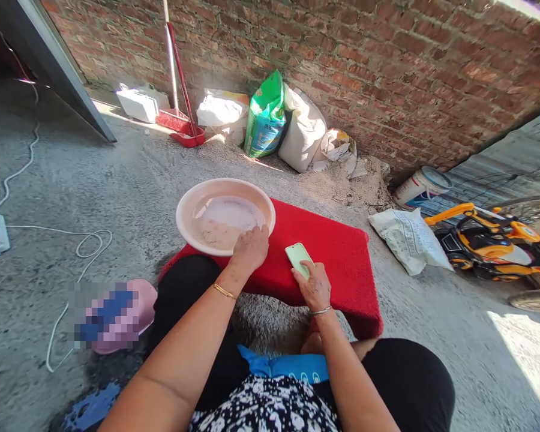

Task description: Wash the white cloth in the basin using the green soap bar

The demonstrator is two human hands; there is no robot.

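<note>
A wide pale pink basin (191,231) with cloudy water in it stands on the left part of a stool or bench covered in red cloth (337,246). My left hand (251,249) is closed over the basin's near right rim, its fingers curled and partly hidden. In my right hand (315,287) is a light green phone (297,257), pinched between thumb and fingers just above the red cloth. Blue cloth (292,367) lies across my lap below the bench.
On the floor at left are a pink tub (146,306), partly blurred out, and a loose white cable (60,229). Along the brick wall stand a red dustpan (193,137), a green bag (265,117) and a white sack (302,132). A yellow toy excavator (499,246) sits at right.
</note>
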